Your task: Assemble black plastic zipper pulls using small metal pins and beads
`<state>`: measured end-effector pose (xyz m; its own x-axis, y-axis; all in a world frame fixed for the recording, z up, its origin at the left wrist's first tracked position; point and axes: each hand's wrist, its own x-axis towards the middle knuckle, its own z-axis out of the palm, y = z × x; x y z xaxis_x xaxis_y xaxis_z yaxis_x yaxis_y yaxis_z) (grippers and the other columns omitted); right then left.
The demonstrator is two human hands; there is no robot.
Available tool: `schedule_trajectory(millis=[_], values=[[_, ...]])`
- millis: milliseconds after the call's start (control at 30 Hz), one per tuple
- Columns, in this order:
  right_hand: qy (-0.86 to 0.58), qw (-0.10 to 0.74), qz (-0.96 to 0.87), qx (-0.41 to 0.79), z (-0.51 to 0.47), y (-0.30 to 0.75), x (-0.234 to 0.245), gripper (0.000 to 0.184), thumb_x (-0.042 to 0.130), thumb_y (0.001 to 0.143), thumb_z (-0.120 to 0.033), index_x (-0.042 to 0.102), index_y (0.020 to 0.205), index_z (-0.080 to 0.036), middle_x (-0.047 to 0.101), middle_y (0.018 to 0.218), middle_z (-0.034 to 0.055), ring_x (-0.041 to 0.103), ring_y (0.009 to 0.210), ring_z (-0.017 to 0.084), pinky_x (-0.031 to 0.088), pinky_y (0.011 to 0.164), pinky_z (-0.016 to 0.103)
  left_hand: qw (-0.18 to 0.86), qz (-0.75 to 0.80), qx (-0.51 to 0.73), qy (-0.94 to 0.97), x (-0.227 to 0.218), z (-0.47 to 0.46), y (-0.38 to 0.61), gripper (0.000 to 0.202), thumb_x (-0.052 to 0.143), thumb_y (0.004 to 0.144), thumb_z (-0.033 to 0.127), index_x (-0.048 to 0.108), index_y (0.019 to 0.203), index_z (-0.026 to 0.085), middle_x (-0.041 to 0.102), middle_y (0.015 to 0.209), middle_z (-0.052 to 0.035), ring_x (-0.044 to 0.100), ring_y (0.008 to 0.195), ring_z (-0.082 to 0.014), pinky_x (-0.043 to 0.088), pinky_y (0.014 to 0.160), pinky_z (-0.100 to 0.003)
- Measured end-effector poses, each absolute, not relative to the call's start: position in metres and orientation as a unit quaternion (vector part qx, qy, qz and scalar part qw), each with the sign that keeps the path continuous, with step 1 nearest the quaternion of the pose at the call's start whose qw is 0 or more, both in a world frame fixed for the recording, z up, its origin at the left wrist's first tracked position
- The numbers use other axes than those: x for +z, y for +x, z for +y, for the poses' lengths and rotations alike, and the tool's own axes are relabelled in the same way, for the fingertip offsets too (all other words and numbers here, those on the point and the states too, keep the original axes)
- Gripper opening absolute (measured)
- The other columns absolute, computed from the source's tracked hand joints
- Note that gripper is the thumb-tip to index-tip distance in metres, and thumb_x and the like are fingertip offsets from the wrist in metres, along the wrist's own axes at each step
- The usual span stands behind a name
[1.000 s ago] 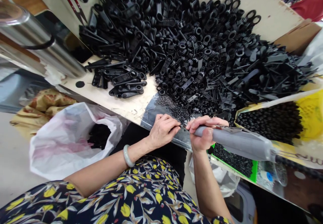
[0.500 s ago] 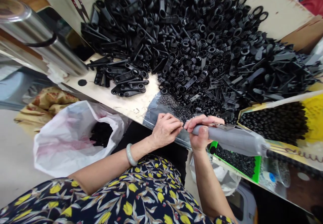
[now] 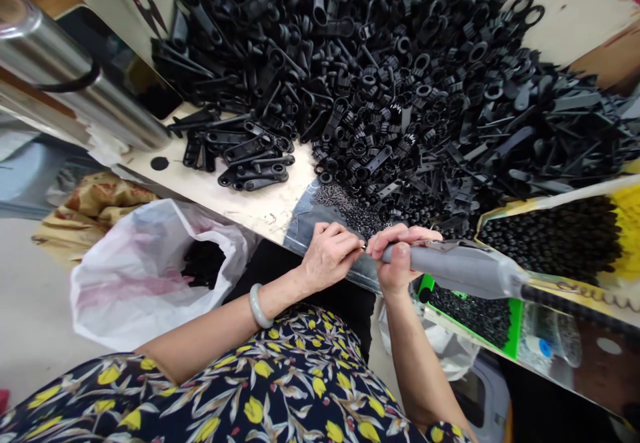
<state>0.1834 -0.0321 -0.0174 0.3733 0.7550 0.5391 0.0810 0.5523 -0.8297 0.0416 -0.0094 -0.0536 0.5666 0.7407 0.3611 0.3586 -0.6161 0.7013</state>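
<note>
My right hand is wrapped round the front of a grey electric screwdriver that lies level, its tip pointing left. My left hand, with a pale bangle on the wrist, is pinched shut right at that tip; what it holds is too small to make out. Both hands hover at the table's near edge over a clear bag of small dark screws. Behind them a large heap of black plastic parts covers the table.
A yellow box of black pieces and a green box sit to the right. A row of black assembled parts lies left of the heap. A steel flask lies far left. A white plastic bag hangs below the table edge.
The hands have stayed together at the screwdriver tip. The view has drifted slightly, and the screwdriver's body has swung a little more level.
</note>
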Motion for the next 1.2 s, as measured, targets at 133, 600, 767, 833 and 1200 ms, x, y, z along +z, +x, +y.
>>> schedule_trajectory(millis=[133, 600, 767, 833, 1200], values=[[-0.416, 0.713, -0.508, 0.244, -0.0321, 0.1844, -0.0173, 0.021, 0.065, 0.099, -0.036, 0.047, 0.105, -0.030, 0.062, 0.067, -0.0093, 0.050, 0.043, 0.012, 0.047, 0.041, 0.025, 0.283, 0.315, 0.329, 0.844, -0.0544, -0.0085, 0.0398, 0.017, 0.059, 0.106, 0.027, 0.067, 0.092, 0.021, 0.079, 0.093, 0.0020, 0.062, 0.092, -0.0183, 0.032, 0.085, -0.043], [-0.404, 0.730, -0.496, 0.239, -0.0306, 0.1842, -0.0130, 0.021, 0.067, 0.097, -0.040, 0.050, 0.106, -0.030, 0.061, 0.065, -0.0089, 0.049, 0.043, 0.013, 0.050, 0.041, 0.026, 0.276, 0.334, 0.293, 0.852, -0.0481, -0.0104, 0.0430, 0.020, 0.056, 0.105, 0.029, 0.068, 0.091, 0.023, 0.080, 0.098, -0.0008, 0.061, 0.094, -0.0213, 0.032, 0.086, -0.046], [-0.402, 0.729, -0.498, 0.242, -0.0301, 0.1842, -0.0128, 0.020, 0.066, 0.098, -0.039, 0.050, 0.105, -0.030, 0.061, 0.064, -0.0096, 0.049, 0.042, 0.013, 0.049, 0.041, 0.027, 0.273, 0.333, 0.295, 0.853, -0.0482, -0.0113, 0.0423, 0.019, 0.056, 0.105, 0.030, 0.069, 0.092, 0.023, 0.081, 0.100, -0.0005, 0.061, 0.094, -0.0210, 0.032, 0.086, -0.046], [-0.409, 0.725, -0.496, 0.247, -0.0301, 0.1846, -0.0123, 0.021, 0.066, 0.097, -0.041, 0.049, 0.105, -0.031, 0.061, 0.064, -0.0098, 0.050, 0.042, 0.013, 0.050, 0.042, 0.027, 0.270, 0.333, 0.299, 0.853, -0.0483, -0.0113, 0.0422, 0.019, 0.057, 0.104, 0.029, 0.069, 0.092, 0.023, 0.081, 0.101, -0.0003, 0.061, 0.093, -0.0209, 0.032, 0.086, -0.046], [-0.422, 0.716, -0.506, 0.229, -0.0283, 0.1864, -0.0137, 0.026, 0.066, 0.097, -0.046, 0.049, 0.107, -0.030, 0.062, 0.064, -0.0096, 0.052, 0.043, 0.013, 0.047, 0.042, 0.027, 0.266, 0.340, 0.305, 0.849, -0.0510, -0.0122, 0.0431, 0.018, 0.057, 0.104, 0.030, 0.070, 0.094, 0.023, 0.081, 0.100, -0.0012, 0.062, 0.092, -0.0210, 0.032, 0.087, -0.046]])
